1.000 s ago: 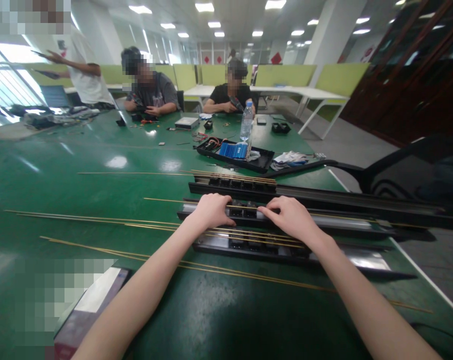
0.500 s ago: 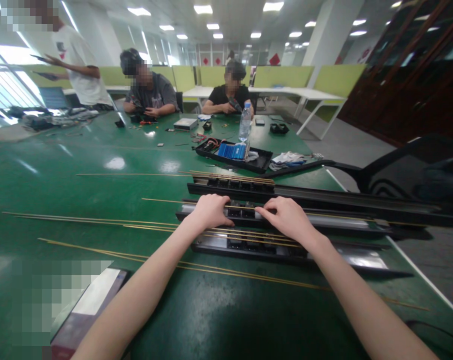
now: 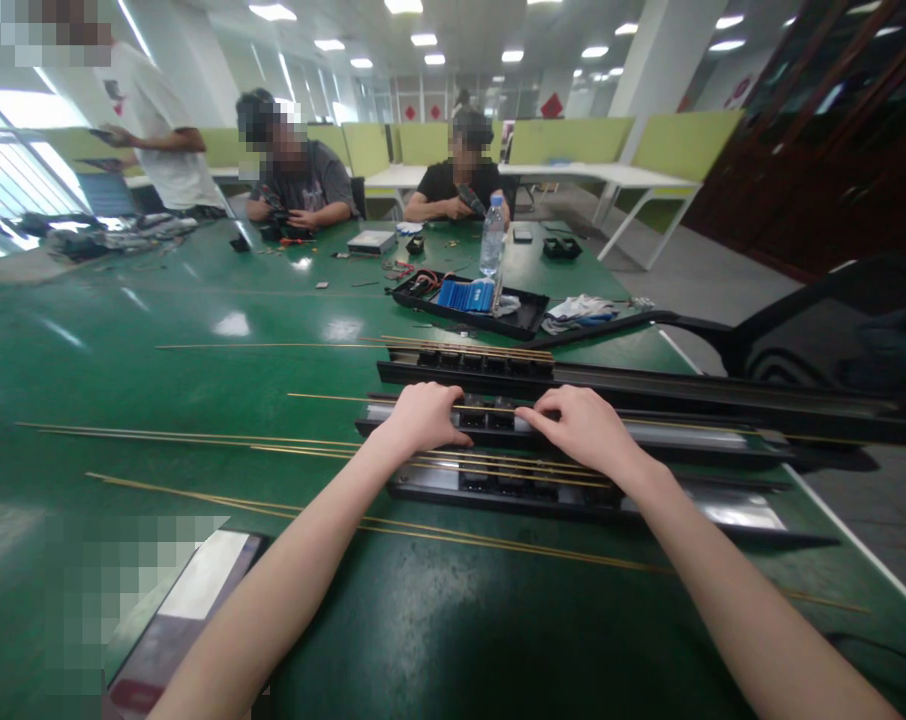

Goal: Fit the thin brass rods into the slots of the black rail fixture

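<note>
The rods (image 3: 303, 451) look smoothly metallic, the green tabletop (image 3: 198, 400) glossy.

Beyond the glossy green desk (image 3: 220, 390), white worktables (image 3: 610, 175) stand along yellow-green partitions (image 3: 573, 145), where a pale column (image 3: 652, 65) rises. Bright windows (image 3: 25, 165) lie to the desk's left; to its right are grey flooring (image 3: 670, 290), a black chair (image 3: 835, 330) at its edge and a dark reddish-brown cabinet (image 3: 790, 170). Ceiling lights (image 3: 273, 12) beyond the desk are lit.
</note>
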Demonstrator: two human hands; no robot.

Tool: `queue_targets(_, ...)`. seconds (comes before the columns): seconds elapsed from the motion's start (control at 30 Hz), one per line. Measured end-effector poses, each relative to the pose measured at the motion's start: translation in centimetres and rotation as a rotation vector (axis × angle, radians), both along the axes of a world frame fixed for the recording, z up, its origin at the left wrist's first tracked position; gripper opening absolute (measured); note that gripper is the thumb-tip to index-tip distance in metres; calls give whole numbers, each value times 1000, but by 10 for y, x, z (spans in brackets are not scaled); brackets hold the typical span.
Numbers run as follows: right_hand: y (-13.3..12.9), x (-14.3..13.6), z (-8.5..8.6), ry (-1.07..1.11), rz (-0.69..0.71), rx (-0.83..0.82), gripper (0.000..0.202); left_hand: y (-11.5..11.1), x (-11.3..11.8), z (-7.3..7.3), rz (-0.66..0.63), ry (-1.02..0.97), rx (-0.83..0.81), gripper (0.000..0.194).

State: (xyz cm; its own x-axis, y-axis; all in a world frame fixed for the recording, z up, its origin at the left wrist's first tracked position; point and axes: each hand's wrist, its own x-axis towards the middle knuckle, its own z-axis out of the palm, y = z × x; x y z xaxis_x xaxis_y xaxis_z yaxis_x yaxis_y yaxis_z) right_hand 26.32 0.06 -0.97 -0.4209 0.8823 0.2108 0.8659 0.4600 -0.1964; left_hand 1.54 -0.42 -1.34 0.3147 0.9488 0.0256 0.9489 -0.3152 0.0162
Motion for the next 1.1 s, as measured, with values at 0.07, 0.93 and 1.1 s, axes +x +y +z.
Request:
queue_targets(0.07,0,0,2,-8,-7,-6,47,0,0,0,3,-1,-1,74)
queue_targets(0.93,7,16,4,-14,23,-14,49,1,-1,-1,4,0,-11,76)
queue_targets(1.1,9,19,3,-5,40,-24,48,1,-1,-3,7,1,-22,76)
